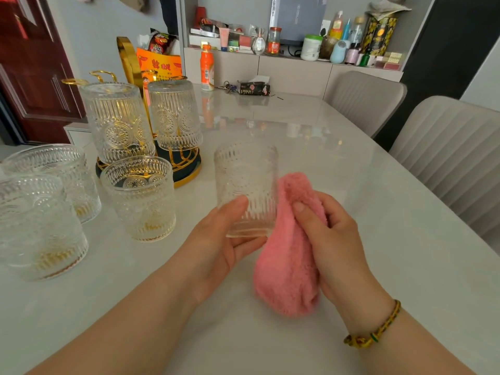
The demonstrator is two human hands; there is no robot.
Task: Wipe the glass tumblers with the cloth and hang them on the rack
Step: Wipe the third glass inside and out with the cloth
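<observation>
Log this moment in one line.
left hand: holds tumbler | right hand: pink cloth against it | rack: two tumblers hung | table: three tumblers upright

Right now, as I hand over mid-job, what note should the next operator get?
Left hand holds one tumbler above the table.
Right hand grips the pink cloth at that tumbler's side.
Done: two tumblers hang upside down on the rack.
Left: finish wiping this one, hang it, then do the three upright tumblers standing left of it.
</observation>
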